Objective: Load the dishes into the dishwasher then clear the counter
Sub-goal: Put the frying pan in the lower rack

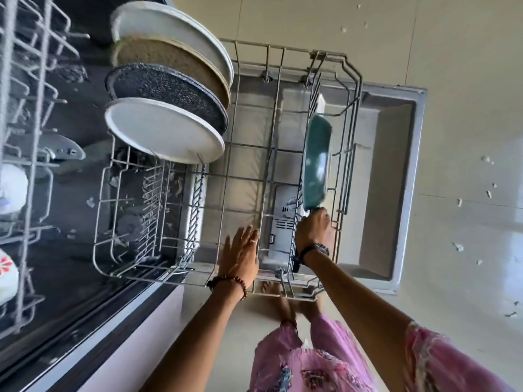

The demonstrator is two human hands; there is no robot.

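The lower dishwasher rack (246, 148) is pulled out over the open door (396, 171). Several plates stand on edge at its left: a white plate (167, 131), a dark speckled plate (167, 91), a tan plate (158, 56) and another white plate (169, 26). A teal plate (317, 162) stands on edge at the rack's right side; my right hand (314, 227) grips its near rim. With fingers straight, my left hand (242, 250) hovers over the rack's near wire edge.
The upper rack (25, 137) juts out at far left and holds a white cup (12, 188) and a patterned dish (7, 275). The dishwasher tub (85, 80) is dark inside. Beige tiled floor lies to the right. My feet (280, 301) stand by the rack.
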